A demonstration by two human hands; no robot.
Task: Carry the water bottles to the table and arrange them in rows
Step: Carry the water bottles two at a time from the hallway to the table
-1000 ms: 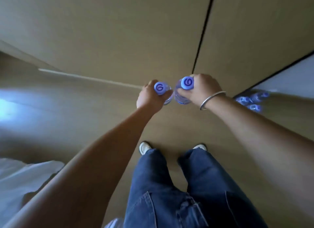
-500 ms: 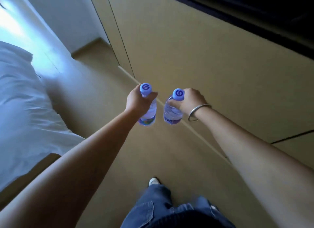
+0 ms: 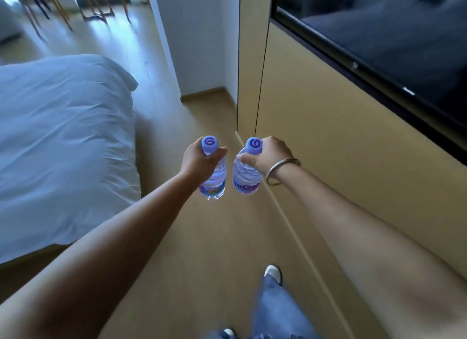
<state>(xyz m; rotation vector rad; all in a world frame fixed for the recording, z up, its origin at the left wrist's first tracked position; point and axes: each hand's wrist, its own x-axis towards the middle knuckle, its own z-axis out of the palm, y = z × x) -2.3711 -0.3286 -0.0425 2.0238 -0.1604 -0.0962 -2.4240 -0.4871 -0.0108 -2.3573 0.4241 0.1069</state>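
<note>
Legs: I see blurred blue jeans (image 3: 274, 311), cut off below.
Left hand (image 3: 199, 161): fingers clenched on a clear plastic purple-capped bottle (image 3: 214, 182), neck hidden.
Right hand (image 3: 270, 156): fingers grasp the twin bottle (image 3: 245, 177).
Far: white bed (image 3: 63, 141); blurred chair legs (image 3: 96, 7).

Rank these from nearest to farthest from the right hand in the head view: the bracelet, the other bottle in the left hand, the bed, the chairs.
From the right hand:
1. Bracelet, on its own wrist.
2. Other bottle, just to its left, gripped by the left hand.
3. Bed, far left across the floor.
4. Chairs, top left, in the far room.
</note>
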